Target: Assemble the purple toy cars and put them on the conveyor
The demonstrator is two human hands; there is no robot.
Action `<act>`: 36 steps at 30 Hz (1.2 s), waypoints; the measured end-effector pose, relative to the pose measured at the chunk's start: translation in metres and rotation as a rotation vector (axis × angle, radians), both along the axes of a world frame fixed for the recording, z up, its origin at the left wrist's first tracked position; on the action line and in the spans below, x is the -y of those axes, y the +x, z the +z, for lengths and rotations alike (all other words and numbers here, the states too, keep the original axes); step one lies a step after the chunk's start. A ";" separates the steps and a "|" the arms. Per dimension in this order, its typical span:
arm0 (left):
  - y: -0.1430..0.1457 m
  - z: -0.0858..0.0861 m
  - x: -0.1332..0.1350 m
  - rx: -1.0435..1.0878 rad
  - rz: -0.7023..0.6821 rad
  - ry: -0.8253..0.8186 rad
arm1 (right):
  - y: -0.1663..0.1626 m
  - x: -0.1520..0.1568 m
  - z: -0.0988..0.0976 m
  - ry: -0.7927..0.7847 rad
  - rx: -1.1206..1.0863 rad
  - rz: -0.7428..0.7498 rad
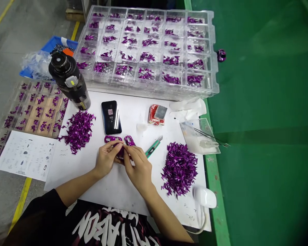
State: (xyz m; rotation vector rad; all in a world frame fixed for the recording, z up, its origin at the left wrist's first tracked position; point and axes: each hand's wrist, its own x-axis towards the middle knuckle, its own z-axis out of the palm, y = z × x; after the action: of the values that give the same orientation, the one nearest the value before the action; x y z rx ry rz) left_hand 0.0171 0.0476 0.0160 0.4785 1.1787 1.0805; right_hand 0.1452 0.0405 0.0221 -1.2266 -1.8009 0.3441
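Observation:
Both hands meet over the white work sheet (pixel 100 186), fingertips close together on a small shiny purple part (pixel 120 153). My left hand (pixel 105 160) pinches it from the left, thumb and forefinger pressed together. From the other side my right hand (pixel 138 165) has its fingers closed on the same part, covering much of it. Just beyond the fingertips lie two purple pieces with oval openings, a left one (pixel 110 138) and a right one (pixel 129 140). A green utility knife (pixel 153 147) with its blade out rests right of my right hand.
Heaps of pointed purple pieces lie left (pixel 79 131) and right (pixel 180 169). A phone (pixel 111 118), black bottle (pixel 71 82), red packet (pixel 154 118) and tweezers (pixel 212 136) surround the hands. A clear compartment tray (pixel 149 88) stands behind; a white device (pixel 206 197) sits front right.

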 end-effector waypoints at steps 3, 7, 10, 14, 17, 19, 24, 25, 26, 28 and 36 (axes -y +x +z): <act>0.000 0.000 0.000 0.026 0.012 0.006 | -0.005 0.003 0.001 -0.028 -0.026 -0.001; -0.001 0.001 0.000 0.052 0.006 0.032 | -0.016 0.011 -0.005 0.040 0.085 -0.093; -0.001 -0.001 0.001 0.050 0.004 0.047 | -0.025 0.015 -0.009 0.033 0.146 -0.183; -0.003 -0.007 0.003 0.032 -0.012 0.072 | -0.033 0.013 -0.008 -0.041 0.083 -0.271; -0.005 -0.010 0.004 0.014 -0.052 0.084 | -0.035 0.012 -0.005 -0.084 0.026 -0.283; -0.005 -0.010 0.006 0.005 -0.081 0.090 | -0.037 0.014 -0.006 -0.079 0.027 -0.294; -0.006 -0.003 0.011 -0.009 -0.123 0.097 | -0.017 0.017 -0.008 -0.115 0.050 -0.216; -0.006 -0.002 0.012 0.006 -0.141 0.091 | -0.008 0.014 -0.005 -0.186 0.049 -0.137; -0.007 0.000 0.012 0.030 -0.166 0.086 | 0.002 0.010 0.000 -0.265 0.049 -0.046; -0.009 0.001 0.010 0.097 -0.234 0.079 | 0.018 -0.005 0.012 -0.419 0.003 0.098; -0.020 -0.002 0.003 0.259 -0.709 -0.006 | -0.027 -0.104 -0.001 -0.631 -0.054 -0.106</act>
State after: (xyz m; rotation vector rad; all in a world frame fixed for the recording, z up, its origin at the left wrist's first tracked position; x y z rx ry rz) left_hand -0.0027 0.0449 0.0135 0.6642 0.6924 0.5014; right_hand 0.1182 0.1442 0.0211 -1.7113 -1.6197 0.9233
